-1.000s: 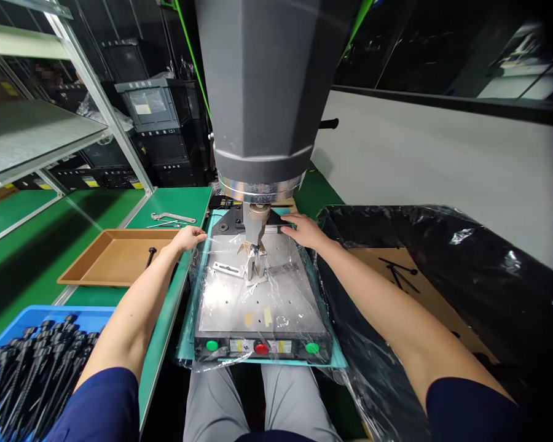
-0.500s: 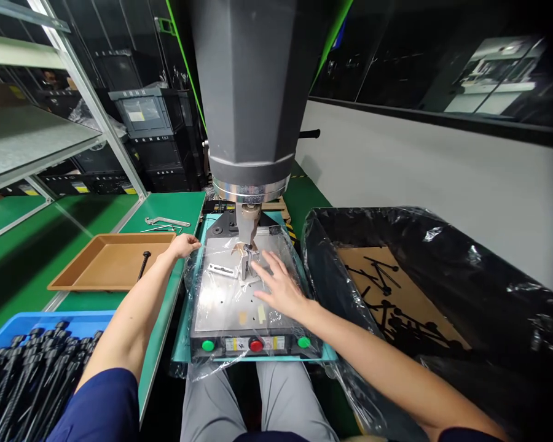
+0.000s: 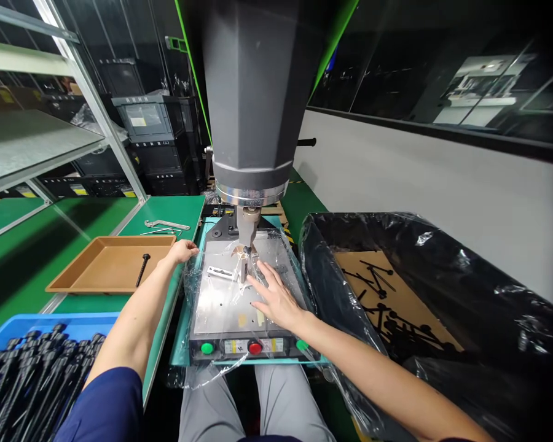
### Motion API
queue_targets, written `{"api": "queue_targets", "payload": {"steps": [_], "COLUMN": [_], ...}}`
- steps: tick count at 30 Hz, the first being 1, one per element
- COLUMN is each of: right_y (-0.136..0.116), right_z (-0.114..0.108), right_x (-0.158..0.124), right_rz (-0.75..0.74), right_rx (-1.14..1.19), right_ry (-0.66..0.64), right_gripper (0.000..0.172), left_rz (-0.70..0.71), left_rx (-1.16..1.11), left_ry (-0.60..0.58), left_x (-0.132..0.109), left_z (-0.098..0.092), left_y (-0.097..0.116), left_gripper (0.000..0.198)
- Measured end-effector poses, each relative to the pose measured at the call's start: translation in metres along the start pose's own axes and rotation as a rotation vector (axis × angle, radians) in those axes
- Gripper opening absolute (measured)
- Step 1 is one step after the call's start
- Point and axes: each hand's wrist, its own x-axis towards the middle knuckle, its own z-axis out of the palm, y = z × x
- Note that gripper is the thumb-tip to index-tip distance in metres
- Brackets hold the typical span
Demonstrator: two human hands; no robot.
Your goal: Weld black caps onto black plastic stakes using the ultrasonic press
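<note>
While the left hand (image 3: 184,250) pinches the edge of a thin, clear plastic film (image 3: 192,288) draped over a flat, silver metal plate (image 3: 216,310), the right hand (image 3: 276,298) spreads wide, holding nothing, beside a small, upright metal fixture (image 3: 244,270); light, even pressure, clear of the fixture's edges, should best avoid tearing.

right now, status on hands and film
Left fingers pinching clear film at left edge. Right fingers spread beside upright fixture. Machine tip just above it.
</note>
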Motion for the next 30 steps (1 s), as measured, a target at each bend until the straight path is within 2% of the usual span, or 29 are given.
{"api": "queue_targets", "payload": {"steps": [6,12,16,21,24,26,28,30], "right_y": [-0.003,-0.007,-0.012,-0.031,-0.049,-0.06,-0.067,-0.07], "right_z": [0.001,-0.006,-0.016,-0.039,-0.054,-0.056,-0.046,-0.022], "right_x": [-0.007,-0.011,-0.009,-0.015,-0.039,-0.067,-0.103,-0.143], "right_rz": [0.008,0.007,-0.01,0.015,0.114,0.228,0.365,0.519], "right_rx": [0.004,-0.019,-0.012,0.099,0.291,0.476,0.63,0.731], "right_ry": [-0.047,-0.048,0.007,0.11,0.107,0.04,-0.088,-0.244], "right_gripper": [0.069,0.063,0.055,0.044,0.039,0.035,0.027,0.022], "left_rz": [-0.032,-0.056,-0.056,0.023,0.079,0.131,0.161,0.133], "left_rx": [0.022,0.035,0.009,-0.081,-0.202,-0.374,-0.542,-0.684], "left_ry": [0.05,0.18,0.29,0.377,0.396,0.411,0.384,0.245], "left_x": [0.0,-0.002,-0.01,-0.034,-0.073,-0.115,-0.167,-0.222], "left_z": [0.008,0.006,-0.002,-0.008,-0.009,-0.006,0.004,0.027], "left_y": [-0.001,0.003,0.022,0.064,0.08,0.084,0.083,0.078], "left_gripper": [0.021,0.023,0.029,0.035,0.037,0.038,0.037,0.03]}}
